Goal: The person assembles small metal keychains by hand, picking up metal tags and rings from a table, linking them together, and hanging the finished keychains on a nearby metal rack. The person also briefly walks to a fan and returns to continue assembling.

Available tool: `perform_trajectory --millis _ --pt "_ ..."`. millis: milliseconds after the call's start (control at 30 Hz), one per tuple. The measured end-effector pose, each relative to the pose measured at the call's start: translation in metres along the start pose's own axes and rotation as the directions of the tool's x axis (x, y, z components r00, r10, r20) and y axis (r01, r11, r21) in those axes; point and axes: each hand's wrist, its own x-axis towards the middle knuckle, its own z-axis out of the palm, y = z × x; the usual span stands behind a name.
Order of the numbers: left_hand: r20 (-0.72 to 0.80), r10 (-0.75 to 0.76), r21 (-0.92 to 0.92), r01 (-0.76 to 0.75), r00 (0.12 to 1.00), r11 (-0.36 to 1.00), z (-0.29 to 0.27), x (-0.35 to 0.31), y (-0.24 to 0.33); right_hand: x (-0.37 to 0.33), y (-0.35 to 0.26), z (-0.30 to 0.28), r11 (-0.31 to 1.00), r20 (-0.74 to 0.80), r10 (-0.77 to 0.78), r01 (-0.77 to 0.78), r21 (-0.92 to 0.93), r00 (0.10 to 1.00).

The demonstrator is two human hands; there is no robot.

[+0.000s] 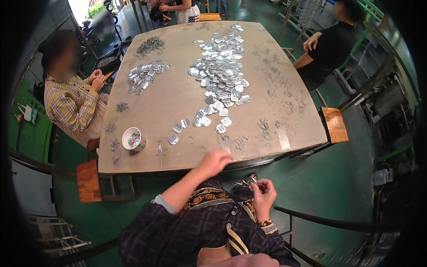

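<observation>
Pinching small shiny metal pieces (242, 183) between thumb and fingers, the right hand (264, 192) is held before the body, apart from the near edge of the brown-topped table (178, 104); its grip is nearly closed, and the exact kind of pieces cannot be told. The left hand (214, 162) is seen blurred at that edge, its fingers partly curled; whether anything is gripped by it cannot be told. Just beyond it, thin wire hooks (241, 143) are scattered on the tabletop. Silver slotted buckle plates (223, 73) are heaped along the middle, with a few strung out toward the near edge, and a smaller pile is set to their left. Near the left corner, small coloured bits (133, 141) are held in a paper cup (142, 143). The table is flanked by a co-worker in yellow plaid (75, 109) at left and a co-worker in black (331, 55) at right.
</observation>
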Motion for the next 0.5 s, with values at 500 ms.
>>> perform_trajectory --millis 500 --pt "0.078 0.001 0.853 -0.068 0.997 0.518 -0.025 -0.006 -0.04 0.023 0.027 0.011 0.996 0.135 -0.03 0.041 -0.074 0.99"
